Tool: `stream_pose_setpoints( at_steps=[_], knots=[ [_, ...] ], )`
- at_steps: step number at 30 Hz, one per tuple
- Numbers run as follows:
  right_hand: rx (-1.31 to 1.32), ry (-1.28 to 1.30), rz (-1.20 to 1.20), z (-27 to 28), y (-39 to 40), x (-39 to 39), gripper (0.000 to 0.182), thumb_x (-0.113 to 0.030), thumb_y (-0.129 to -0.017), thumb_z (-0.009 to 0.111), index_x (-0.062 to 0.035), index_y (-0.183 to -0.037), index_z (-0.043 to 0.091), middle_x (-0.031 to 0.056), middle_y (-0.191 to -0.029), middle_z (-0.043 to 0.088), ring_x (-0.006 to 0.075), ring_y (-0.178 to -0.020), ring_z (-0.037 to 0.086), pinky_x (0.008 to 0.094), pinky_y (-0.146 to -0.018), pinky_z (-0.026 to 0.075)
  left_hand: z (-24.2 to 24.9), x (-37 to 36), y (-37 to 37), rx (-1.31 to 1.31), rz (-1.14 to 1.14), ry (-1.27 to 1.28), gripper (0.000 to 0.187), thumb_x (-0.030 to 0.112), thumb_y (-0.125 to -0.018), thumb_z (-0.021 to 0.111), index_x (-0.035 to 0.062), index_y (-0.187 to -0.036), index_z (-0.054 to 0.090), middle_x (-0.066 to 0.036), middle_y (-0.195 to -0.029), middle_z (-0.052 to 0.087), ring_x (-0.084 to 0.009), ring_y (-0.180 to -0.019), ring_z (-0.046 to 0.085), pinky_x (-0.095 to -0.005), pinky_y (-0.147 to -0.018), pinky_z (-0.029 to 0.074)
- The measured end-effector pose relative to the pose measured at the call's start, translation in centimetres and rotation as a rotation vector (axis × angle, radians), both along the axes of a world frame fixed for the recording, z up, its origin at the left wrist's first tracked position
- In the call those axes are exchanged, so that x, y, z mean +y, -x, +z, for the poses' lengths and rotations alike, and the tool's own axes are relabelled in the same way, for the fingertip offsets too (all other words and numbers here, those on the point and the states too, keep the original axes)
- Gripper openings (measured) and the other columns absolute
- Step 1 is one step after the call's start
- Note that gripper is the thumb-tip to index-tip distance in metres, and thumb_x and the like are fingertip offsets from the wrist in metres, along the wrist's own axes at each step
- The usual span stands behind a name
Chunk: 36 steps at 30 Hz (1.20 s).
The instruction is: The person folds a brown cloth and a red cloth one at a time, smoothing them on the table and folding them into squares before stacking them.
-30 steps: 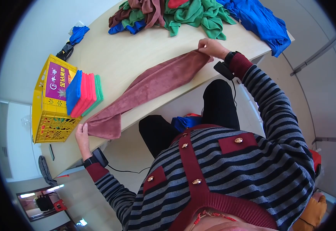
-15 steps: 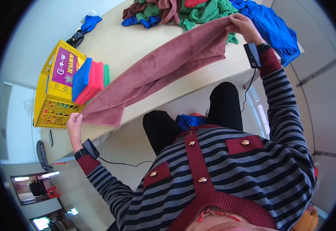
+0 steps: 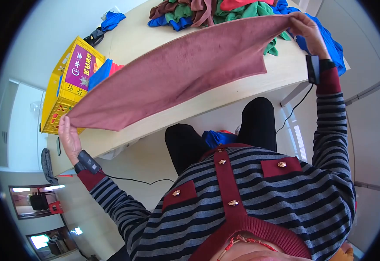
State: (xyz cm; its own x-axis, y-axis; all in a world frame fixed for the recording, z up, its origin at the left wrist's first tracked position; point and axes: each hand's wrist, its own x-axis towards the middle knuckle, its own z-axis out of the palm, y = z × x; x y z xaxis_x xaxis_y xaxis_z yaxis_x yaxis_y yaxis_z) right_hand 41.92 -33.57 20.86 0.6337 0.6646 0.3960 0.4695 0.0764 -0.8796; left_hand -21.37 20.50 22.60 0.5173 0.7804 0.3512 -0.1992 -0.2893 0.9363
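Observation:
A dusty-pink towel [image 3: 177, 69] is stretched between my two hands above the table's front edge. At its left corner my left hand [image 3: 70, 138] pinches the cloth, close to the yellow crate. My right hand [image 3: 307, 29] grips the opposite upper corner near the heap of cloths. The towel's upper edge is drawn out in a long curve, and its lower edge hangs loose. Behind its left part, a stack of folded blue and red cloths [image 3: 101, 74] is partly covered.
The yellow crate [image 3: 53, 102] with a purple label stands at the table's left end. Brown, green, red and blue cloths [image 3: 242, 12] lie heaped at the back, with a blue cloth [image 3: 329, 43] at the right. A small blue cloth [image 3: 112, 20] lies far left. Cables run from both wrist devices.
Both hands have moved outward, the right one further right, pulling the towel wider and more open. It now covers more of the folded stack.

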Motion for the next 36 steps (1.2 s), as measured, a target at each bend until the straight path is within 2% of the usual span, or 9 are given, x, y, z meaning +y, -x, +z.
stream_pose_setpoints(
  at_steps=[4, 7, 12, 14, 19, 24, 31, 35, 36],
  knots=[
    [0.044, -0.122, -0.167, 2.9, -1.7, -1.0, 0.022, -0.024, -0.103, 0.059, -0.0108, -0.117, 0.067, -0.0037, -0.095, 0.066, 0.0028, -0.079, 0.058, 0.0188, -0.072, 0.047, 3.0, -2.3, -1.9, -0.284, 0.033, 0.097, 0.026, 0.016, -0.099, 0.063, 0.0041, -0.122, 0.06, -0.008, -0.121, 0.065, -0.0189, -0.115, 0.061, -0.0342, -0.104, 0.046],
    [0.148, -0.019, -0.254, 5.0, 1.7, 1.1, 0.017, -0.01, -0.097, 0.061, -0.0024, -0.111, 0.066, 0.0022, -0.09, 0.067, 0.0104, -0.082, 0.062, 0.0233, -0.076, 0.051, 2.5, -1.4, -5.3, -0.348, -0.011, 0.212, 0.027, 0.019, -0.099, 0.065, 0.0038, -0.121, 0.062, -0.01, -0.121, 0.066, -0.02, -0.115, 0.062, -0.0351, -0.103, 0.048],
    [-0.004, 0.102, -0.124, -5.3, -11.7, 4.2, 0.018, -0.022, -0.101, 0.06, -0.0095, -0.111, 0.069, -0.0037, -0.093, 0.066, 0.0031, -0.079, 0.058, 0.0204, -0.073, 0.047, -1.7, 3.1, -11.7, -0.154, -0.061, 0.346, 0.026, 0.019, -0.097, 0.067, 0.0022, -0.117, 0.064, -0.012, -0.115, 0.069, -0.0203, -0.106, 0.066, -0.0357, -0.096, 0.053],
    [-0.366, 0.109, -0.292, -6.1, -11.5, 6.4, 0.016, -0.021, -0.096, 0.063, -0.0095, -0.105, 0.069, -0.0046, -0.088, 0.064, 0.004, -0.075, 0.057, 0.0209, -0.067, 0.046, -2.4, 4.2, -12.8, -0.073, -0.103, 0.375, 0.026, 0.019, -0.096, 0.068, 0.0018, -0.115, 0.065, -0.012, -0.113, 0.069, -0.0209, -0.103, 0.067, -0.036, -0.094, 0.054],
    [-0.474, 0.339, -0.387, -4.5, -7.0, 9.2, 0.025, -0.026, -0.092, 0.067, -0.0059, -0.105, 0.071, -0.0006, -0.086, 0.068, 0.0117, -0.076, 0.066, 0.0264, -0.066, 0.054, -4.7, 5.5, -14.2, 0.086, -0.037, 0.344, 0.015, 0.018, -0.095, 0.069, 0.0063, -0.104, 0.066, -0.003, -0.092, 0.07, -0.0099, -0.074, 0.064, -0.0243, -0.066, 0.051],
    [0.015, 0.318, -0.129, -3.5, 0.9, 12.5, 0.023, -0.029, -0.092, 0.067, -0.0079, -0.101, 0.069, -0.0046, -0.081, 0.06, 0.0066, -0.071, 0.056, 0.0246, -0.061, 0.049, -4.4, -0.1, -17.6, 0.127, 0.023, 0.244, 0.013, 0.021, -0.095, 0.07, 0.0093, -0.099, 0.066, 0.003, -0.08, 0.066, -0.0024, -0.058, 0.054, -0.0193, -0.05, 0.037],
    [0.272, 0.274, 0.198, -2.3, 14.9, 16.3, 0.013, -0.019, -0.095, 0.066, -0.0053, -0.093, 0.067, -0.0044, -0.072, 0.06, 0.0029, -0.061, 0.055, 0.0201, -0.052, 0.044, -2.3, -13.2, -23.0, 0.173, -0.243, 0.265, 0.016, 0.019, -0.094, 0.07, 0.0048, -0.099, 0.065, -0.001, -0.08, 0.067, -0.0097, -0.068, 0.066, -0.022, -0.057, 0.051],
    [0.329, 0.274, 0.135, -3.2, 21.4, 17.6, 0.015, -0.017, -0.095, 0.067, -0.0021, -0.093, 0.068, 0.0001, -0.073, 0.064, 0.0059, -0.064, 0.06, 0.0241, -0.055, 0.048, -3.6, -19.3, -25.2, 0.197, -0.37, 0.294, 0.015, 0.015, -0.095, 0.068, 0.0018, -0.101, 0.064, -0.005, -0.084, 0.068, -0.0126, -0.068, 0.068, -0.0229, -0.059, 0.056],
    [0.147, 0.162, 0.087, -3.9, 22.6, 17.8, 0.015, -0.016, -0.094, 0.067, -0.0014, -0.094, 0.068, 0.003, -0.074, 0.066, 0.0091, -0.066, 0.062, 0.026, -0.057, 0.05, -4.0, -20.4, -25.7, 0.199, -0.375, 0.3, 0.015, 0.015, -0.095, 0.068, 0.0018, -0.101, 0.064, -0.005, -0.084, 0.068, -0.0126, -0.068, 0.068, -0.0229, -0.059, 0.056]
  ],
)
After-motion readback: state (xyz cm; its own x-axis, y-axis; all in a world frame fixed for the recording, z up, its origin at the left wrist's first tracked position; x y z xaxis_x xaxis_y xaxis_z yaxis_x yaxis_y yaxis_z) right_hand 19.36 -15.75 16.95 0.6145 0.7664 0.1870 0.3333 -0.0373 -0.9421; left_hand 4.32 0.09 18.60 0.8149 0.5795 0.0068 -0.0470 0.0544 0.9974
